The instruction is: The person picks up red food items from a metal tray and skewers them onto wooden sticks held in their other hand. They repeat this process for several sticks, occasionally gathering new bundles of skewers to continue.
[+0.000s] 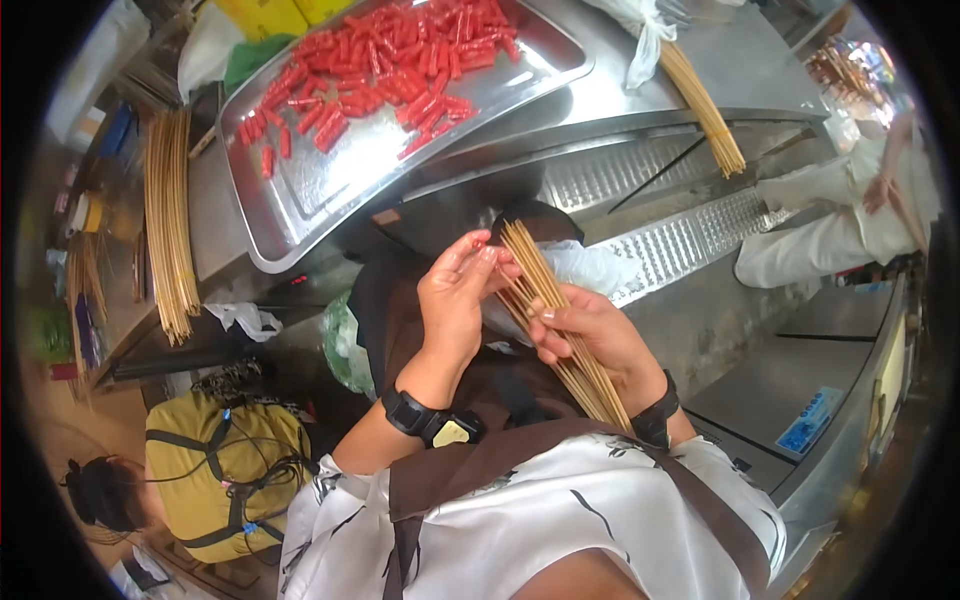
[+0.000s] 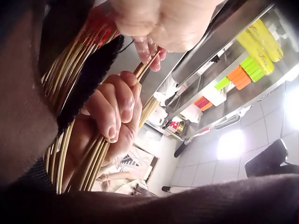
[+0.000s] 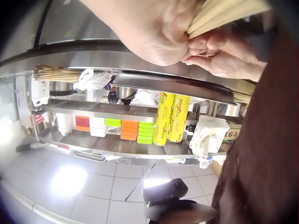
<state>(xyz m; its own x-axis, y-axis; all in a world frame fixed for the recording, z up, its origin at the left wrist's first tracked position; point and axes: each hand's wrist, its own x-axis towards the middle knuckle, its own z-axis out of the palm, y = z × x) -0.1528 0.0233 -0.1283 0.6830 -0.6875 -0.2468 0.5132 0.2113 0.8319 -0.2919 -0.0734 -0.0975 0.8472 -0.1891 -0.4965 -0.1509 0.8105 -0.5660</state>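
A bundle of thin bamboo skewers [image 1: 568, 340] slants up in front of the brown apron. My right hand [image 1: 600, 335] grips it around the middle, thumb across the sticks. At the upper end, my left hand [image 1: 460, 300] is raised with fingers bent and pinches the ends of a few skewers; in the left wrist view its wet fingertips [image 2: 150, 52] meet skewer ends that rise from the right fist. A small red spot [image 1: 480, 244] shows at the left fingertips. Behind the hands, a steel tray [image 1: 330, 215] holds many short red sausage-like pieces [image 1: 400, 60].
More skewer bundles lie on the steel counter, one at left [image 1: 170, 225] and one at right [image 1: 705, 110] beside a white plastic bag [image 1: 650, 50]. A person in a yellow top [image 1: 225, 470] is at lower left; another in pale clothes [image 1: 830, 215] is at right.
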